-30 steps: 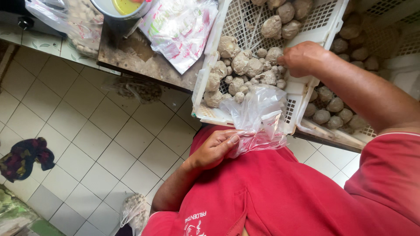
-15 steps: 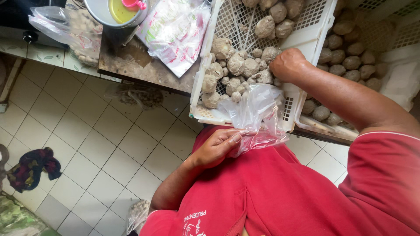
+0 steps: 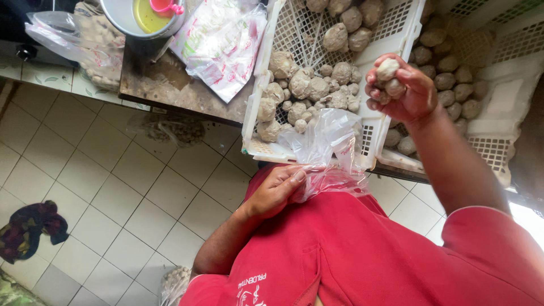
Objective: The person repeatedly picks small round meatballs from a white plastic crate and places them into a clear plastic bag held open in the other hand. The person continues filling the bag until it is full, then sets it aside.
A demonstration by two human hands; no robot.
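My left hand (image 3: 277,191) grips the mouth of a clear plastic bag (image 3: 327,148), held open against my red shirt just below the crate's front edge. My right hand (image 3: 399,88) is raised above the right side of a white slotted crate (image 3: 374,139) and is closed around a few pale grey-brown round balls (image 3: 389,71). Many more such balls (image 3: 306,93) lie heaped in the crate's near corner, with larger ones at its far end.
A second white crate (image 3: 493,150) with round balls stands to the right. On the worn table (image 3: 187,90) lie a printed plastic bag (image 3: 221,45), a metal bowl with yellow liquid (image 3: 146,17) and another filled bag (image 3: 85,34). A dark rag (image 3: 31,226) lies on the tiled floor.
My right hand has lifted out of the crate, turned palm up, with several balls in it. My left hand keeps the bag in the same place.
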